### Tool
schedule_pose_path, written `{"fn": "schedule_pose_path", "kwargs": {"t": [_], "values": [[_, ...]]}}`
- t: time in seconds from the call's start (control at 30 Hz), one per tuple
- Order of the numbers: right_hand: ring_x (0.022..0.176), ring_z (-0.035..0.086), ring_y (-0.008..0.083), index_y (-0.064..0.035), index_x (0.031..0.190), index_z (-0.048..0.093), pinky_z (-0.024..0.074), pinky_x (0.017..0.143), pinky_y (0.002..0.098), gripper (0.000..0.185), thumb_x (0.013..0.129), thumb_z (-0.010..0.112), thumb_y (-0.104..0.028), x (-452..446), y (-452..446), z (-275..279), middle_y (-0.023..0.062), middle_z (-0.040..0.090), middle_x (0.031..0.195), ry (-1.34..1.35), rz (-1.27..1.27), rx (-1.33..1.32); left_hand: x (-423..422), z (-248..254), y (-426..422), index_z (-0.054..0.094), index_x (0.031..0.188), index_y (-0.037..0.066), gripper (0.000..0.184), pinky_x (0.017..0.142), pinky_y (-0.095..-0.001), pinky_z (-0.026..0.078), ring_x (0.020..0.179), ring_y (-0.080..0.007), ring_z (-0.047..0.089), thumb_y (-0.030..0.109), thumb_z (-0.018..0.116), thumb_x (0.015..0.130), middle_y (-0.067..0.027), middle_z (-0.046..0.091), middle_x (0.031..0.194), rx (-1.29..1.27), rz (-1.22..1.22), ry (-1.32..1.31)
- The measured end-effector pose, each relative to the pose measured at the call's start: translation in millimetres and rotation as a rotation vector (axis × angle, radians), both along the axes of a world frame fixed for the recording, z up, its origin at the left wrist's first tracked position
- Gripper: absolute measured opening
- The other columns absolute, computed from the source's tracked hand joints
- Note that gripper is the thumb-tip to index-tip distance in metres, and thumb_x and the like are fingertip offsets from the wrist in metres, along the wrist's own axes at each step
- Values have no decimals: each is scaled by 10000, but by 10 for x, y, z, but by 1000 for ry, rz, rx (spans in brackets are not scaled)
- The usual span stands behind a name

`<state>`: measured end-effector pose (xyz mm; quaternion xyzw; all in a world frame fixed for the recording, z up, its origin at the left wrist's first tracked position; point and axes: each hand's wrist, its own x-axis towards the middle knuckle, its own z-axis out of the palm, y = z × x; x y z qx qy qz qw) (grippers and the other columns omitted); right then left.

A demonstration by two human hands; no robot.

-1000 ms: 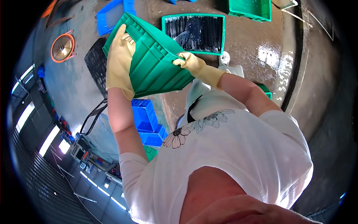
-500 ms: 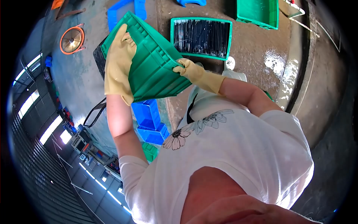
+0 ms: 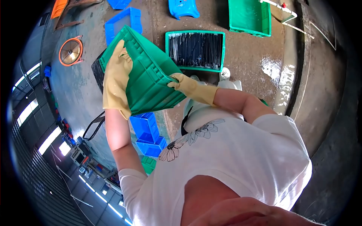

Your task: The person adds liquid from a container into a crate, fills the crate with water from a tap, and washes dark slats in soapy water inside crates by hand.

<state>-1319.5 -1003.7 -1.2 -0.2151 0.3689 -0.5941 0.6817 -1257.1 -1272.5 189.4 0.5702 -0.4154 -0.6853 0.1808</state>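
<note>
Both hands wear pale yellow rubber gloves and hold a green plastic crate [image 3: 152, 81], tilted in front of my body with its ribbed outside towards me. My left hand [image 3: 118, 77] lies along the crate's left side, its curled fingers gripping there. At the crate's near right corner, my right hand [image 3: 188, 87] is closed round the rim. The inside of this crate is hidden from view. Just beyond my right hand stands another green crate [image 3: 195, 32] on the floor, filled with long, thin, dark strips [image 3: 196, 51].
Blue crates [image 3: 145, 126] stand on the floor beside me; a blue crate frame [image 3: 123, 23] and blue stool [image 3: 183, 8] lie ahead. A large green tub [image 3: 249, 17] is at the right, near a white pipe [image 3: 294, 16]. An orange-rimmed round fan [image 3: 71, 51] stands left. The floor is wet.
The whole view has shifted, so the floor items and crates appear lower and slightly left. Both hands keep their hold on the green crate, which stays tilted much as before.
</note>
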Motion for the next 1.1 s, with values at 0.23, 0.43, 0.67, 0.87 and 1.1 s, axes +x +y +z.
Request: {"fn": "schedule_pose_path", "kwargs": {"t": [0.23, 0.43, 0.67, 0.87, 1.1], "values": [[875, 591, 121, -6, 1246, 655, 502, 806, 297, 481, 951, 770, -368, -102, 76, 239, 50, 679, 978, 43, 15, 58, 340, -194, -3, 522, 1466, 19, 513, 870, -211, 462, 911, -105, 575, -22, 658, 973, -34, 655, 1060, -662, -593, -214], [875, 593, 122, -3, 1223, 665, 499, 797, 294, 393, 954, 766, -271, -106, 108, 223, 49, 672, 960, 23, -13, 83, 461, -221, 24, 538, 1450, 18, 474, 909, -217, 468, 956, -121, 600, 14, 651, 989, -33, 662, 1160, -422, -470, -158], [941, 663, 190, -20, 1183, 689, 522, 856, 335, 360, 851, 777, -127, -258, 52, 419, 89, 723, 1034, 288, 197, 49, 1, 389, 800, 639, 1317, 47, 466, 854, -232, 492, 954, -108, 617, 421, 613, 1040, -26, 677, 1116, 7, 76, -2], [958, 686, 371, -45, 1075, 715, 535, 845, 447, 391, 697, 791, -110, 41, -125, 154, 160, 723, 989, 815, 290, -423, 1518, -534, 795, 707, 1294, 126, 432, 509, -240, 253, 527, -87, 302, 450, 625, 1022, 50, 344, 613, 25, 315, -275], [1083, 646, 400, -73, 994, 691, 532, 904, 471, 418, 619, 845, -176, 321, -1037, 35, 183, 699, 1087, 1239, 344, -618, 2576, -1080, 568, 624, 1363, 236, 342, 592, -257, 324, 634, -79, 384, 287, 586, 1028, 70, 437, 725, 46, 690, 55]]}}
